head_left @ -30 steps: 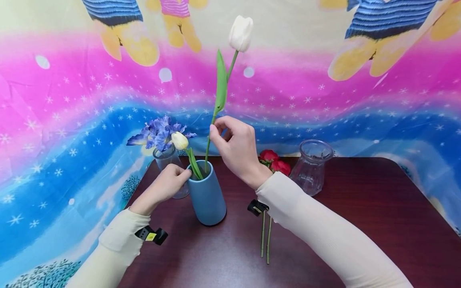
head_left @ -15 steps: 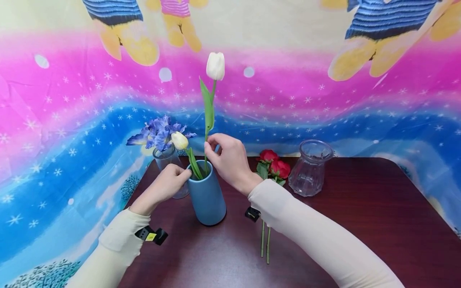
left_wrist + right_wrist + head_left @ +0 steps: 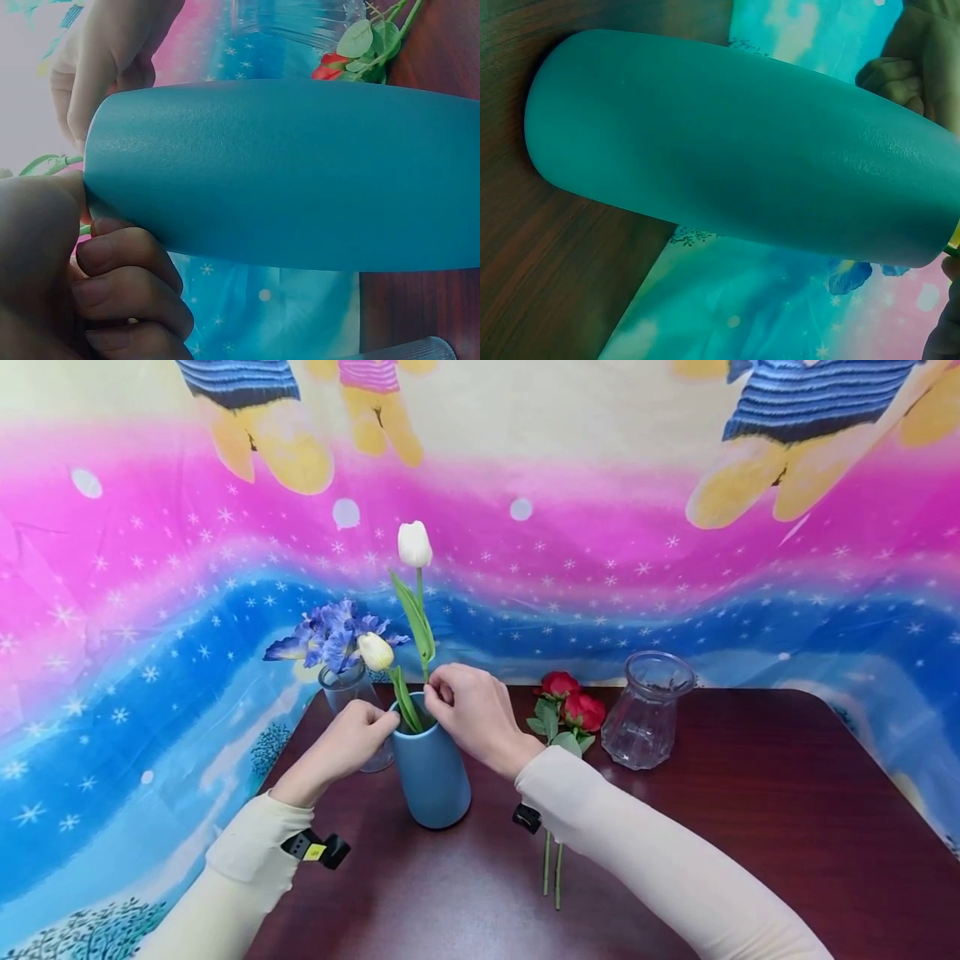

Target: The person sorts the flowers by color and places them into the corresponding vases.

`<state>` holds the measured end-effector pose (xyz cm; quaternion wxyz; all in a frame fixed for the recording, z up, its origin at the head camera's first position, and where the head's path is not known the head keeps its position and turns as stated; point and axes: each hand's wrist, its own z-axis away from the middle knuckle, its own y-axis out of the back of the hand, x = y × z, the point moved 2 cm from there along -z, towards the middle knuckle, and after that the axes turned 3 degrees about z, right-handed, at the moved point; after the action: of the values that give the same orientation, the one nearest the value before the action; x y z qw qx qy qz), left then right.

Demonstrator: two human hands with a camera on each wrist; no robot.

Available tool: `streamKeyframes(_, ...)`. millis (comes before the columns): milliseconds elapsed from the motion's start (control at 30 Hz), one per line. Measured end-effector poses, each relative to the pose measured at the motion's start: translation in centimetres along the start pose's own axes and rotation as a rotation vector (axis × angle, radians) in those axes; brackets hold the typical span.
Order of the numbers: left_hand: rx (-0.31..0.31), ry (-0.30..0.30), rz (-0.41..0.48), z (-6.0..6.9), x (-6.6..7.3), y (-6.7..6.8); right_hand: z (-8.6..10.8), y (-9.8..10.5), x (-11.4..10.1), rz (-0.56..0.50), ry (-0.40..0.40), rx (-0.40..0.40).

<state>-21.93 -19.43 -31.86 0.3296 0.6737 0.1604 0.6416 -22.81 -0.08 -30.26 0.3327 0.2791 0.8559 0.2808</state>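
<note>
A blue vase (image 3: pixel 432 777) stands upright on the table. My left hand (image 3: pixel 351 739) grips its rim at the left, thumb at the edge and fingers curled, as the left wrist view shows. Inside leans a short pale yellow tulip (image 3: pixel 375 652) with green leaves. My right hand (image 3: pixel 476 710) pinches the stem of a white tulip (image 3: pixel 415 544) just above the vase's right rim. That tulip is nearly upright, its lower stem hidden behind my fingers and in the vase. In the right wrist view the vase (image 3: pixel 727 150) covers most of the frame.
Blue irises (image 3: pixel 333 635) stand in a clear glass vase (image 3: pixel 377 762) behind my left hand. Two red roses (image 3: pixel 583 712) lie on the dark wooden table (image 3: pixel 772 810), right of the blue vase. A clear fluted glass vase (image 3: pixel 639 727) is at the back right. A printed cloth (image 3: pixel 615 568) hangs behind.
My right hand has come down with the white tulip, which has sunk deeper into the blue vase and shifted left. The left hand has stayed at the rim.
</note>
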Motion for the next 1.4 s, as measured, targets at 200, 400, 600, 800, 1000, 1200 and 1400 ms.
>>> streamKeyframes(200,-0.006,0.018,0.001,0.1,0.1,0.1,0.3,-0.4,-0.1,0.063,0.037,-0.046)
streamKeyframes(400,-0.009,0.029,0.003,0.1,0.1,0.0,0.5,-0.5,-0.1,0.1,0.039,-0.102)
streamKeyframes(600,-0.006,0.03,0.002,0.0,0.0,0.0,0.4,-0.4,-0.1,0.098,0.015,-0.139)
streamKeyframes(800,-0.005,0.022,-0.001,0.0,0.0,0.0,0.9,-0.1,0.1,0.067,0.018,-0.111)
streamKeyframes(1000,-0.006,0.008,-0.007,0.0,0.1,0.0,1.3,0.2,0.2,0.051,0.039,-0.071)
streamKeyframes(1200,-0.004,0.005,-0.006,0.0,0.0,0.0,1.7,0.6,0.3,0.042,0.053,-0.046)
streamKeyframes(1400,-0.003,0.008,-0.003,0.0,0.0,0.0,2.2,1.3,0.5,0.02,0.062,-0.036)
